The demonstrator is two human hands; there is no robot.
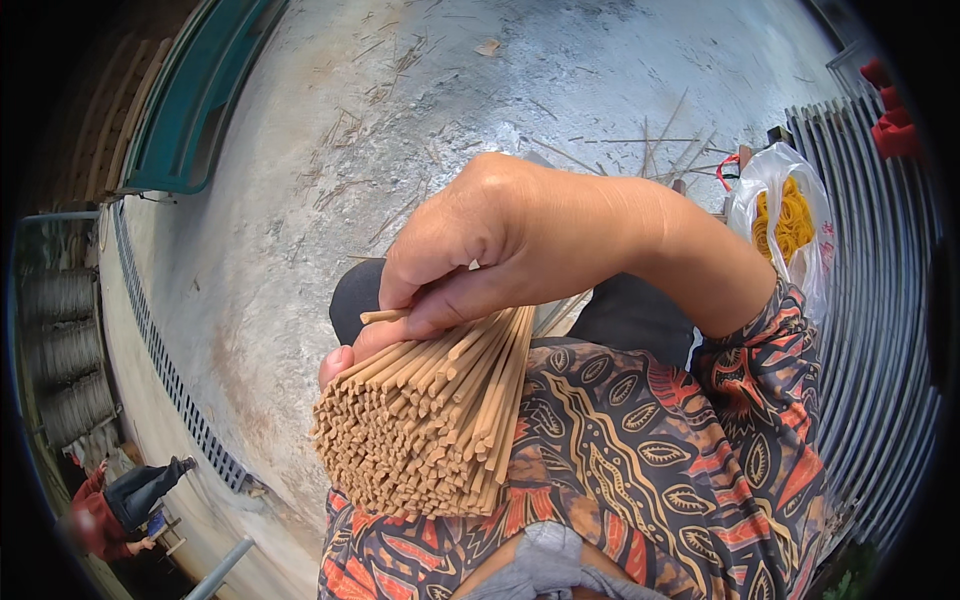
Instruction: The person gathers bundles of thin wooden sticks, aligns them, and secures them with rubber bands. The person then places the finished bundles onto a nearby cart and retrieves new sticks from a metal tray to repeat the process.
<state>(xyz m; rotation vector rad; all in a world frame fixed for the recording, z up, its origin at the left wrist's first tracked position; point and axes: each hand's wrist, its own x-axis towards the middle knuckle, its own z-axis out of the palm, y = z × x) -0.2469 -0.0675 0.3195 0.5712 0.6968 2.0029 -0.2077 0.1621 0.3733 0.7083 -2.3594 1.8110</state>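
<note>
A thick bundle of thin tan-brown sticks (415,430) rests against my patterned clothing, cut ends toward me. My left hand (368,342) is at the bundle's far left edge, fingers closed against it; the rest of that hand is hidden behind the sticks and my other hand. Reaching in from the right, my right hand (490,235) is bent over the top of the bundle. Its thumb and forefinger pinch one stick (383,315), whose short end pokes out to the left above the others.
Loose sticks (665,140) and debris lie on the grey concrete floor (300,120). To the right hangs a clear plastic bag (785,215) of yellow bands, beside a ribbed metal rack (880,330). A slotted drain (175,370) runs along the left, near another person (115,510).
</note>
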